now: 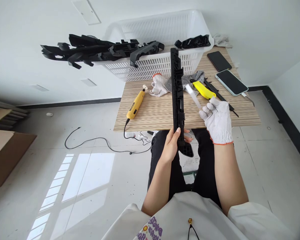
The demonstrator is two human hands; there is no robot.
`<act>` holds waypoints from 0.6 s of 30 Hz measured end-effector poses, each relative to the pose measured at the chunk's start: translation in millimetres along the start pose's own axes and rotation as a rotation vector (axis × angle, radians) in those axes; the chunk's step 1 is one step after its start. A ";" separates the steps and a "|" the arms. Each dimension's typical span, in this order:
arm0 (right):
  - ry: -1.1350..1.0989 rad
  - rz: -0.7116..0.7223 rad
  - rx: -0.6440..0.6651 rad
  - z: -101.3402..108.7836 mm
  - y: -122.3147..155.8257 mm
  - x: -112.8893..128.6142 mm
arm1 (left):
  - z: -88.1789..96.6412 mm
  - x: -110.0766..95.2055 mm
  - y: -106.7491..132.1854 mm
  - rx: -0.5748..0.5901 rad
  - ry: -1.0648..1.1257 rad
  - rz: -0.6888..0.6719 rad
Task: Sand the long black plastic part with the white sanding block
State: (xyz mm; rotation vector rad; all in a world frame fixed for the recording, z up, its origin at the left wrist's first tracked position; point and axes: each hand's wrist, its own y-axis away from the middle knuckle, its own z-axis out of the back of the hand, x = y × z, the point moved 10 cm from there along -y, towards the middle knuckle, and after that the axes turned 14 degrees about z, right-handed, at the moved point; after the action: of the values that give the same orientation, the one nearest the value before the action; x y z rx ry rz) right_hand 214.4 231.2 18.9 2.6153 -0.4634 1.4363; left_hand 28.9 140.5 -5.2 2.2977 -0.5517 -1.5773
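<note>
black part (176, 90) held in bare left hand (171, 145)

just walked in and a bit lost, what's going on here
A bare left hand holds a long black part over the front edge of the table. The gloved right hand holds a slim pale tool, too blurred to name. More black parts lie across the rim of the white basket, and a yellow corded tool lies on the table.
</note>
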 end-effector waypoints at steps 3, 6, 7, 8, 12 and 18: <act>0.099 0.005 0.005 -4.3 5.0 -3.6 | -0.2 -1.2 2.3 -0.037 -0.059 0.028; 0.293 0.155 0.008 -4.5 8.2 6.7 | 0.4 -0.9 1.9 -0.045 -0.067 0.034; 0.408 0.232 0.021 -5.1 7.5 14.2 | 2.0 -0.2 1.1 -0.051 -0.047 0.035; 0.543 0.309 0.059 -8.3 5.9 21.8 | 4.1 0.9 0.2 -0.059 -0.015 0.039; 1.036 0.483 0.420 -42.5 -9.4 28.2 | 9.2 5.4 -3.0 -0.070 0.119 0.064; 1.290 0.516 0.665 -71.8 -29.9 10.5 | 7.9 1.0 -2.3 -0.082 0.118 0.032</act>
State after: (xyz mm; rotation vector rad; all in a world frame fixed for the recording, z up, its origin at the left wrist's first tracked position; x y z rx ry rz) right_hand 171.8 275.3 67.8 1.2168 -0.4976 3.3739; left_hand 22.2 141.9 -9.8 2.2912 -0.4835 -1.4120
